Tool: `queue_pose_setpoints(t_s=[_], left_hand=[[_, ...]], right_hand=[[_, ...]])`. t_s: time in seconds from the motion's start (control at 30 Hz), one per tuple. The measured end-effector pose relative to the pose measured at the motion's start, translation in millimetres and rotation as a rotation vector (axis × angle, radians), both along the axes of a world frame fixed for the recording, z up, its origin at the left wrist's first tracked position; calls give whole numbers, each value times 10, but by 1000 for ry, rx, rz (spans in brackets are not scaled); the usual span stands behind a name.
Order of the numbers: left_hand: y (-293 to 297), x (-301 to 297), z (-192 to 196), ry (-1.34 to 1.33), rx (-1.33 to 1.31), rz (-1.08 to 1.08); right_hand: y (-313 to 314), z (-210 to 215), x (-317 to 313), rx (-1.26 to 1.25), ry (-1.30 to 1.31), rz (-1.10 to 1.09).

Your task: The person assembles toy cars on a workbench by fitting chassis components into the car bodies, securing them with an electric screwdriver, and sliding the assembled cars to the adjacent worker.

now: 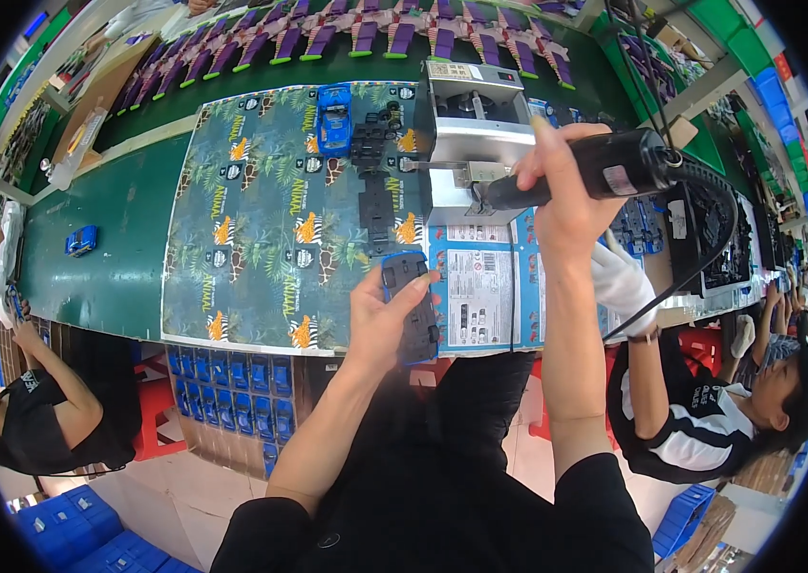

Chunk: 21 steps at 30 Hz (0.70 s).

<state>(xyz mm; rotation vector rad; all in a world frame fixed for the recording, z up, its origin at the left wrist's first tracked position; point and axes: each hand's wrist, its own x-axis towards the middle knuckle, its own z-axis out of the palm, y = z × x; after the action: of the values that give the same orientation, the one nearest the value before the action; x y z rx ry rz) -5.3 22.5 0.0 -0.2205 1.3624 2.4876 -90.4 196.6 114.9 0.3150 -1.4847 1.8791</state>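
Note:
My left hand (380,323) is closed round a toy car (411,329) turned underside up, its black chassis on top and a blue body edge below. Wrapped round a black electric screwdriver (605,170), my right hand (566,196) tilts the tool so its tip points left, by the front of a silver metal screw feeder (478,138). Whether the tip touches the feeder I cannot tell. Left of the feeder lie black chassis parts (375,205) and a blue car body (334,119).
A printed animal-pattern sheet (265,220) covers the bench. One blue car (81,241) sits on the green surface at left. Purple figures (366,36) line the back. A cable (736,224) loops at right, near a co-worker's white-gloved hand (622,286). Blue cars (232,401) fill a box below.

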Motion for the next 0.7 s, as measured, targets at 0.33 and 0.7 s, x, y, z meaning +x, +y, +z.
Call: queue_pose_setpoints(t_s=[0.33, 0.7], left_hand=[[-23, -6, -73, 18, 26, 30], [-15, 22, -25, 11, 12, 11]], right_hand=[[-71, 195, -84, 215, -281, 127], [-379, -58, 619, -116, -22, 358]])
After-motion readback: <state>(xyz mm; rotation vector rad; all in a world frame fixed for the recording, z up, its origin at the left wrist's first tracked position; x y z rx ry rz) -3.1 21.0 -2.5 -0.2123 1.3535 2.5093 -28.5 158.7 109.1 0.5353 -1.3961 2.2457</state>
